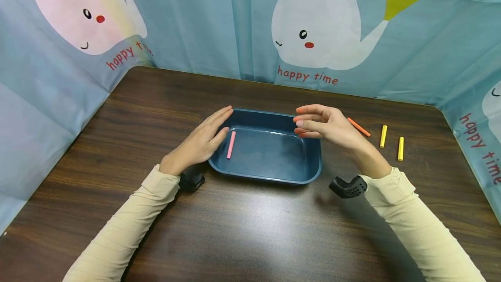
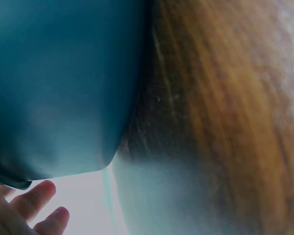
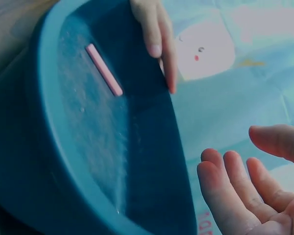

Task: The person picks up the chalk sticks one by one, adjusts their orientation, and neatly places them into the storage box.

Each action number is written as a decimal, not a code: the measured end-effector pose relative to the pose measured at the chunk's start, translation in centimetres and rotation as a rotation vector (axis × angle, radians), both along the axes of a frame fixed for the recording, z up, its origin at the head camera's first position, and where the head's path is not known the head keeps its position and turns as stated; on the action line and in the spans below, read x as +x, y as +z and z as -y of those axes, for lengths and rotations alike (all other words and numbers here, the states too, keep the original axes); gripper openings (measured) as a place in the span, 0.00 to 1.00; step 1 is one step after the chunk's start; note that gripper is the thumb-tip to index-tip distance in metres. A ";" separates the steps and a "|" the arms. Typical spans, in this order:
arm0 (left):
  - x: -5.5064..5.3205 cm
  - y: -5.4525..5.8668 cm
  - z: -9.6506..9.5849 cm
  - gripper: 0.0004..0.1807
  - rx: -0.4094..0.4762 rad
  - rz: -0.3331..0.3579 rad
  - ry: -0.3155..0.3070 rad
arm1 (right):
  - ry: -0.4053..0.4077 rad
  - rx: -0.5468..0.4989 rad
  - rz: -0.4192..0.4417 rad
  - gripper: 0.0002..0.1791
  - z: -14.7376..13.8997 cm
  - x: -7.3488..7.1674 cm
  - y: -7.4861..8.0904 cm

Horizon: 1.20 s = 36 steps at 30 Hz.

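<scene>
I have a blue rectangular basin (image 1: 266,156) between the two hands, with one pink stick (image 1: 231,145), chalk by its look, lying on its floor at the left end. The stick runs roughly front to back, close to the left wall, just beside the left thumb as the head view shows it, and lower than the thumb.

The left hand (image 1: 199,142) is at the basin's left rim, fingers straight and side by side, thumb apart on the inner side; I read its grip as spread, though my left wrist view is blurred and I cannot swear how firmly it meets the rim. The right hand (image 1: 322,121) is raised at the far right corner, its grip spread, fingers lightly bent and thumb apart, well away from the pink stick.

Right of that hand I see an orange stick (image 1: 359,127), slanted, then two yellow sticks (image 1: 383,136), all on the dark wood-grain counter (image 1: 266,229), which shines in front of the basin. Behind it hangs a light-blue curtain (image 1: 195,21) printed with white whales and red "happy time" lettering.
</scene>
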<state>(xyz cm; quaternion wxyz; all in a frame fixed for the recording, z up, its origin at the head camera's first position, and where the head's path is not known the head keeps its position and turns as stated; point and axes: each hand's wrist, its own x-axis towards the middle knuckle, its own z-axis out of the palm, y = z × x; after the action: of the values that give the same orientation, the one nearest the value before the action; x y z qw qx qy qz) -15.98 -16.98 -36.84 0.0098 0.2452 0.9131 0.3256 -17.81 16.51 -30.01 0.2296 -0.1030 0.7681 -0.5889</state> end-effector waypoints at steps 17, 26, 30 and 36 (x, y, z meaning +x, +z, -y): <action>0.1 0.0 0.1 0.32 -0.015 0.032 -0.002 | -0.124 0.053 -0.113 0.24 -4.5 0.0 0.3; 0.2 0.1 0.2 0.32 -0.014 0.039 0.006 | -0.140 0.171 -0.101 0.29 -6.1 -0.4 -0.7; 0.2 0.1 0.2 0.32 -0.012 0.040 0.004 | -0.148 0.253 -0.119 0.31 -6.7 -0.5 -0.9; 0.2 0.1 0.2 0.32 -0.012 0.034 0.005 | -0.149 0.405 -0.188 0.31 -7.3 -0.6 -1.7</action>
<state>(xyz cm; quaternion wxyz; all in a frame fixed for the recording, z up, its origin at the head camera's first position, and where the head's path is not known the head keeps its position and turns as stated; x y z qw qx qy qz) -15.81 -17.18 -36.77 0.0259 0.2373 0.9154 0.3242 -18.44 23.84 -31.74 0.1289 -0.0521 0.8939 -0.4261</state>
